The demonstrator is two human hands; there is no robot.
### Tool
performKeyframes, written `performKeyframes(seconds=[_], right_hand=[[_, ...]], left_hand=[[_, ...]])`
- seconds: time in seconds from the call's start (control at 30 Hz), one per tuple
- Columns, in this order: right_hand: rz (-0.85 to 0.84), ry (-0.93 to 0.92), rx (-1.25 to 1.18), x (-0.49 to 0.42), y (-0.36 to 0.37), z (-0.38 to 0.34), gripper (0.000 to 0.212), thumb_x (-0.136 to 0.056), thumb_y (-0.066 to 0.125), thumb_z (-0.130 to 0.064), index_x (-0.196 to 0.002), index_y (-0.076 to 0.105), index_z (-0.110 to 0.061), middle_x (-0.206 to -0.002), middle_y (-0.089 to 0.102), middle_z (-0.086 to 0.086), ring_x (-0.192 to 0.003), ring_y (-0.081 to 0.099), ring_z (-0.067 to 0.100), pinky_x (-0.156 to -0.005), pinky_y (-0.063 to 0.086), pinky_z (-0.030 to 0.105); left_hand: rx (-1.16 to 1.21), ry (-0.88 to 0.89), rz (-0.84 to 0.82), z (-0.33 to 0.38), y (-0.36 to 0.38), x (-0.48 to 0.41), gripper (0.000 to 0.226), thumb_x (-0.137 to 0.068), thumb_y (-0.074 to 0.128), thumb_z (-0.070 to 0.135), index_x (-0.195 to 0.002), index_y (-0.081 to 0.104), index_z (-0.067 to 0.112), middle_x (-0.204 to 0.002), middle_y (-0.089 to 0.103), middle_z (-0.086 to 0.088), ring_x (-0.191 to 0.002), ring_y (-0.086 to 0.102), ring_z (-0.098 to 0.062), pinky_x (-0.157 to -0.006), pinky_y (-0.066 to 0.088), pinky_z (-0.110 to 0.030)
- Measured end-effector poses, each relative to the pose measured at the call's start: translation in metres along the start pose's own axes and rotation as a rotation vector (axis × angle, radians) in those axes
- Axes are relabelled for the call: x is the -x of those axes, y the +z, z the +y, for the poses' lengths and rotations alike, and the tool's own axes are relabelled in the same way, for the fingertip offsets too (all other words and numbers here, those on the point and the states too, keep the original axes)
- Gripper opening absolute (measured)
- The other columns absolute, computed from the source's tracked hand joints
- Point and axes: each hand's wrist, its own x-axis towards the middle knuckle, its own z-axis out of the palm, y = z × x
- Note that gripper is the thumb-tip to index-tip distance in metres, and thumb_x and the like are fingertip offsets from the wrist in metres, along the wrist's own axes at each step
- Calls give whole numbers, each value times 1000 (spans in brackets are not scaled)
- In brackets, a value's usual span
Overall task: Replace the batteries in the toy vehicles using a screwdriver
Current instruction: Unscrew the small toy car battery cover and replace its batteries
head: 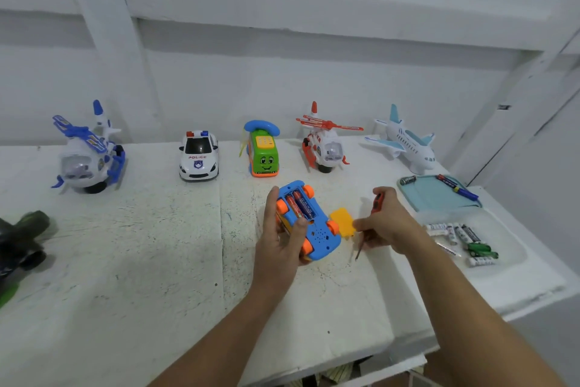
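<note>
My left hand (281, 240) grips a blue toy car (317, 229) with orange wheels, turned underside up above the table. Its battery bay lies open and two red batteries (298, 205) sit inside; my left thumb touches the bay's near end. My right hand (387, 226) holds a screwdriver (378, 200) with a red and black handle, shaft pointing down toward me. The fingertips of that hand also touch a yellow battery cover (342, 222) lying just right of the car.
Along the back stand a blue helicopter (88, 157), a police car (198, 156), a green phone bus (263, 151), a red helicopter (323, 145) and a white plane (405, 141). A teal tray (430, 195) and loose batteries (461, 240) lie right. A dark toy (22, 239) sits left.
</note>
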Motion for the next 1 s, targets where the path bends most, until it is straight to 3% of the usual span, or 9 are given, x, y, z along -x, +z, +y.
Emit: performKeyframes(seconds=[0.2,0.3,0.43,0.53,0.67,0.77,1.0], right_hand=[[77,-2,177,1,5,7,83,-79,68,10,-140,19,-18,-80,60,22,-57,64,38,-57,58,54],[110,-69,234,3,3,3,81,-81,66,8,-140,19,-19,-82,58,20,-57,63,35,-56,59,53],[98,-153,237,6,-7,-2,82,-85,68,3,-142,17,-26,-81,60,19,-58,64,32,-56,60,47],[18,-231,30,7,-22,-12,88,-83,71,4,-142,17,-33,-90,57,20,-61,67,35,-60,61,45],[-122,-286,-452,4,-44,-23,94,-80,65,17,-143,18,-33,-99,54,26,-68,68,30,-60,61,37],[-142,-394,-683,-1,-63,-26,93,-82,59,21,-144,16,-33,-94,55,23,-80,66,30,-66,60,35],[40,-658,-703,-2,-114,-21,85,-85,59,17,-138,20,-37,-98,57,20,-79,71,31,-71,61,43]], left_hand=[[-22,14,3,1,1,1,59,-86,55,48,-127,23,76,-123,54,38,-104,67,-5,-65,62,-46],[-40,23,6,1,3,1,58,-85,55,49,-125,24,77,-129,51,30,-105,65,-2,-65,62,-43],[-100,52,23,0,5,2,55,-87,55,51,-125,24,75,-130,47,33,-106,61,6,-70,62,-37],[-191,58,42,-2,10,1,58,-86,57,52,-126,22,77,-133,51,27,-109,61,3,-81,60,-39],[-269,100,13,8,36,-2,58,-91,58,44,-128,24,73,-111,56,44,-97,63,9,-75,56,-19],[-289,134,-4,19,67,-6,58,-95,57,34,-130,24,67,-106,54,50,-99,58,16,-76,54,-13],[-252,130,-33,38,144,-14,57,-92,56,44,-127,24,75,-112,59,30,-108,60,5,-79,60,-33]])
